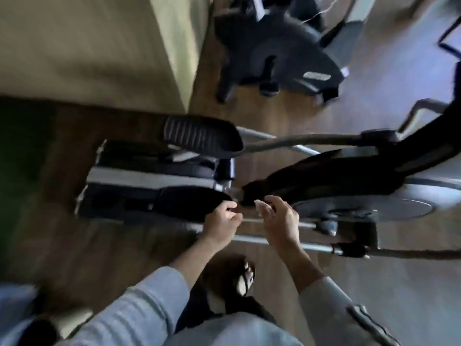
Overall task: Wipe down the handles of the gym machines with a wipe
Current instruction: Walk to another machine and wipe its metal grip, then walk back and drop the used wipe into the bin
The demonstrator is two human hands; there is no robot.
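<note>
The frame is blurred by motion. My right hand [280, 218] hovers above the floor and pinches a small white wipe [259, 206] between its fingertips. My left hand [222, 219] is just to its left, fingers curled, fingertips close to the wipe; nothing shows in its grasp. Both hands hang in front of an elliptical trainer [349, 186] with a black body and a grey flywheel disc. Its two ribbed black foot pedals [202, 136] lie beyond my hands. No machine handle is in sight.
An exercise bike [282, 51] stands at the back on the wooden floor [99, 240]. A cream wall [87, 51] fills the upper left. The elliptical's silver rails [274, 239] run under my hands. My sandalled foot [245, 280] stands below them.
</note>
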